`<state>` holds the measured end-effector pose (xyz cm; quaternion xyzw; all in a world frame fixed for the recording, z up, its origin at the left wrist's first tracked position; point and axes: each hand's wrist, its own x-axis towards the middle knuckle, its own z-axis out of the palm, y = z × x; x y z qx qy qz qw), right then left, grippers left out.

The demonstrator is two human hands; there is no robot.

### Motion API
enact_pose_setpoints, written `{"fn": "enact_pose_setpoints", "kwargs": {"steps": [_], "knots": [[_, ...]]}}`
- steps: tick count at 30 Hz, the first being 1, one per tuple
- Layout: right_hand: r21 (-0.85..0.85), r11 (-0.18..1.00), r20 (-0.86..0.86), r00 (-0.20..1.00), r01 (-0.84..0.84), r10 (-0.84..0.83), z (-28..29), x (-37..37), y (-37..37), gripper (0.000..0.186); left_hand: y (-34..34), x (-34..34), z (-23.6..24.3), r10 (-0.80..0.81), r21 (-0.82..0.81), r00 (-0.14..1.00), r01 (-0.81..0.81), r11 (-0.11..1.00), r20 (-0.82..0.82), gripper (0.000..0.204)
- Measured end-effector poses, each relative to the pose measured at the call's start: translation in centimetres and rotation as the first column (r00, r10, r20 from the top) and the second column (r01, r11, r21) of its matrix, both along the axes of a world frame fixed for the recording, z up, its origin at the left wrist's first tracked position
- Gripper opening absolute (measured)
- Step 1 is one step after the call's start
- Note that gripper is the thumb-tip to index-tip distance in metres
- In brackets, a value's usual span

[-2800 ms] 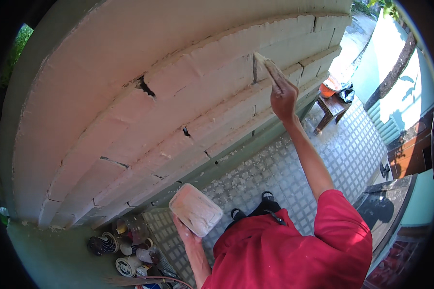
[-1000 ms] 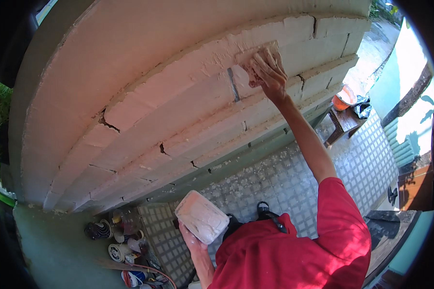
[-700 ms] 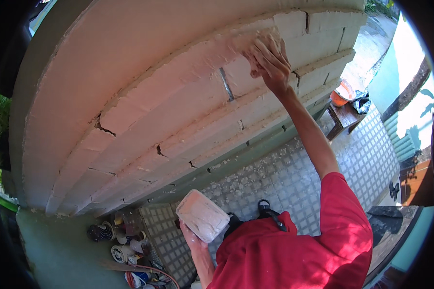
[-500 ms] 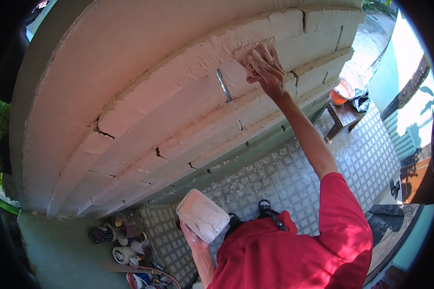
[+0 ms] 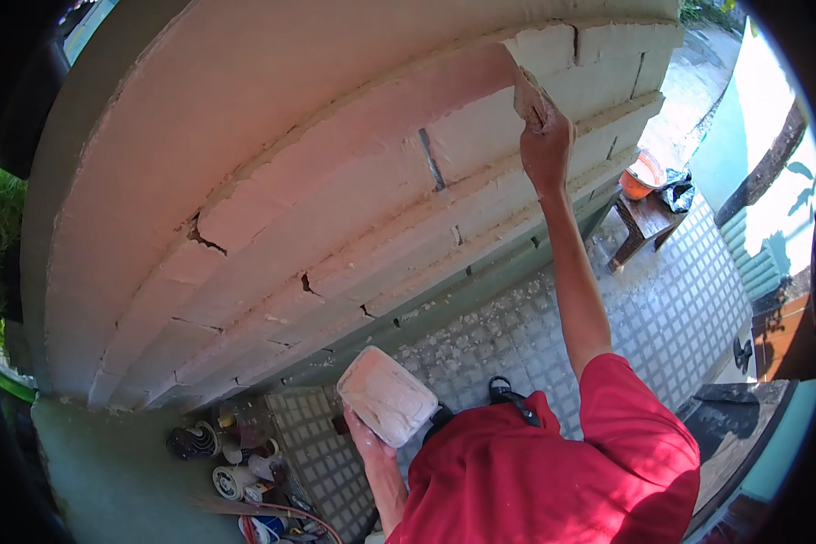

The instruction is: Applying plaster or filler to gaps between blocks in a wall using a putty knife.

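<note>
A wall of pale blocks [image 5: 354,227] with mortar ridges and dark gaps in its joints fills the upper left. High on it, my right hand [image 5: 548,152] is closed on a plaster-smeared scraper [image 5: 528,91], its flat blade seen nearly edge-on at the block face. A smooth, damp-looking pinkish band [image 5: 426,91] runs leftward from the blade along the upper course. Low in front of my body, my left hand [image 5: 370,444] supports a rectangular tub [image 5: 388,396] coated with whitish plaster; its fingers are partly hidden beneath it.
Plaster specks dot the tiled floor [image 5: 490,317] at the wall's foot. An orange bucket [image 5: 637,188] and a dark plastic bag [image 5: 676,192] sit on a wooden bench [image 5: 646,218] at right. Cans and pots [image 5: 231,480] crowd the lower left, near a hose [image 5: 313,521].
My right hand has moved right and turned, bringing the scraper edge-on. The rough plaster streaks on the upper course are now a smooth band. The tub has shifted slightly right.
</note>
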<state>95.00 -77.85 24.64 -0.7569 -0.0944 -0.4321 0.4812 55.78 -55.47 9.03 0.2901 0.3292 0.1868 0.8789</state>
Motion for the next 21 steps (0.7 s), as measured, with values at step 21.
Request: {"fn": "enact_pose_setpoints", "kwargs": {"steps": [21], "knots": [[0.053,0.993,-0.032,0.993,-0.109,0.111,-1.0,-11.8,17.5,0.054,8.2,-3.0,-0.5,-0.061,-0.014,0.998,0.06,0.998,-0.031,0.054]]}}
